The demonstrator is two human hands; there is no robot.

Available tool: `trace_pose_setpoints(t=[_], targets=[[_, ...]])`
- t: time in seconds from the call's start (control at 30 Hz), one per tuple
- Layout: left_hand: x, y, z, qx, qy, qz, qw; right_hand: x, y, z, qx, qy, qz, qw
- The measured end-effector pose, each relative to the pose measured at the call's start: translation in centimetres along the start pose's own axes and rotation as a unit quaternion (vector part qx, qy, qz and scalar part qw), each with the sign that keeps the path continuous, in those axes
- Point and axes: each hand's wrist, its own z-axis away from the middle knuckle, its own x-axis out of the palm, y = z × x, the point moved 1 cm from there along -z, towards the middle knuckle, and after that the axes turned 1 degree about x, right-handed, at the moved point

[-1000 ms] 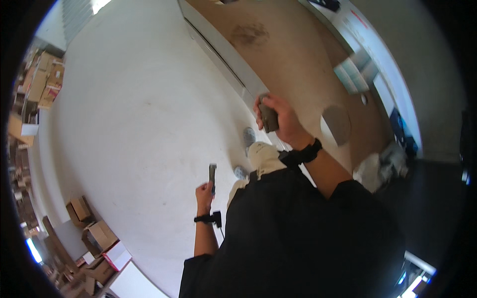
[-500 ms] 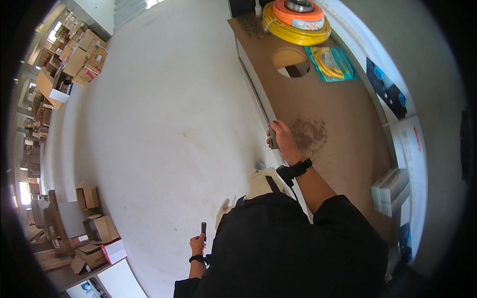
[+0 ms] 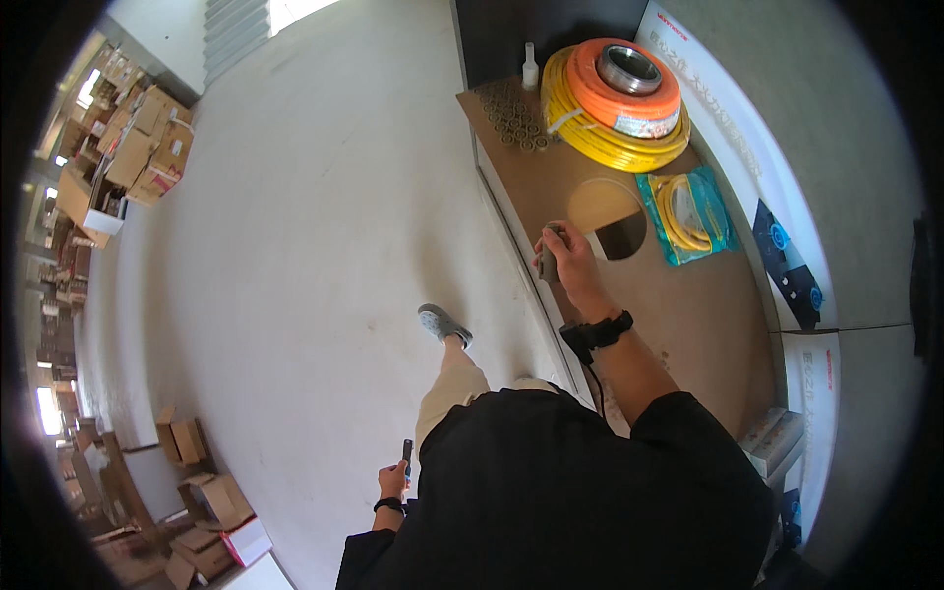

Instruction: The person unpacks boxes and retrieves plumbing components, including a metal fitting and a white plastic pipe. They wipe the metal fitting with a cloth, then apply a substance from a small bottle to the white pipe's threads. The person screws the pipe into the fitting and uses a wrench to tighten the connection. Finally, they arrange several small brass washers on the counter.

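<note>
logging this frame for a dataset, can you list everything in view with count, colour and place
hose coils: a stack, yellow with an orange one on top, far end of the workbench
workbench: one, brown, along the right wall
bottle: one, pale, far end of the bench beside the coils
small round parts: many, dull metal, in rows left of the coils
bagged hose: one, yellow in a blue-green bag, on the bench by a round hole
flat boxes: a few, pale, near end of the bench
cardboard boxes: many, brown, piled along the left side of the floor
shoe: one, grey, on the pale floor
right hand: holds a small dark object at the bench edge
left hand: holds a thin dark tool, low by the hip
</note>
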Motion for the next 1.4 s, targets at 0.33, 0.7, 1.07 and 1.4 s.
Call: trace_pose_setpoints(t=[0.33, 0.7, 1.07, 1.4], targets=[[-6.2, 18.9, -27.8, 0.195, -0.022, -0.272, 0.942, 1.6, -4.4, -16.1, -0.03, 0.162, 0.147, 0.975], [-7.9, 56.7, -29.6, 0.342, -0.024, -0.149, 0.928, 3.2, -6.1, -33.4, -0.125, 0.33, 0.482, 0.802], [-5.3, 76.7, -25.1, 0.519, -0.083, -0.282, 0.803, 2.7, -2.1, -42.7, -0.104, 0.357, 0.628, 0.684], [1.4, 92.4, -24.1, 0.674, -0.181, -0.296, 0.652, 5.0, -0.5, -44.1, -0.073, 0.428, 0.635, 0.639]])
